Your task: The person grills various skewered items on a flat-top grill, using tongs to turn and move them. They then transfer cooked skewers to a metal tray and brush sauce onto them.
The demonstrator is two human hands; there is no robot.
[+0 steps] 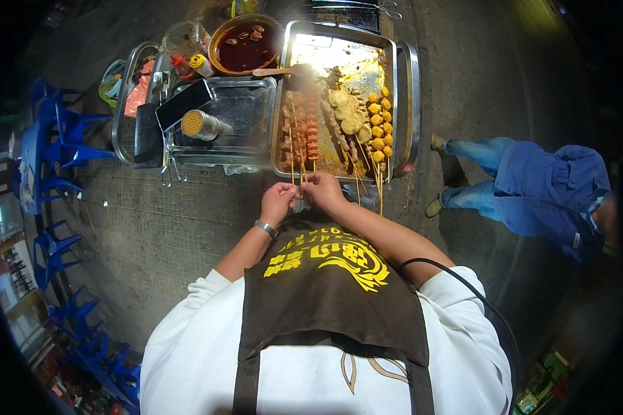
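Observation:
My left hand (pixel 279 201), with a metal watch on its wrist, pinches the lower end of a thin wooden skewer stick. Close beside it, my right hand (pixel 322 190) grips sticks at the near rim of a steel tray (pixel 393 67); its fingers partly hide how many. Those sticks run up to meat skewers (pixel 287 140) and sliced sausage skewers (pixel 312 136) on the tray's left side. Further right lie skewers of pale round slices (pixel 349 111) and skewers of yellow balls (pixel 378 130), their sticks jutting over the near rim.
Left of the tray are a dark metal pan (pixel 246 111), a shaker (pixel 200 125), a phone (pixel 184 105) and scissor-handled tongs (pixel 174 174). Behind are a bowl of red sauce (pixel 244 49), a wooden-handled tool (pixel 272 71) and squeeze bottles (pixel 201 64). A person (pixel 545 179) stands at right.

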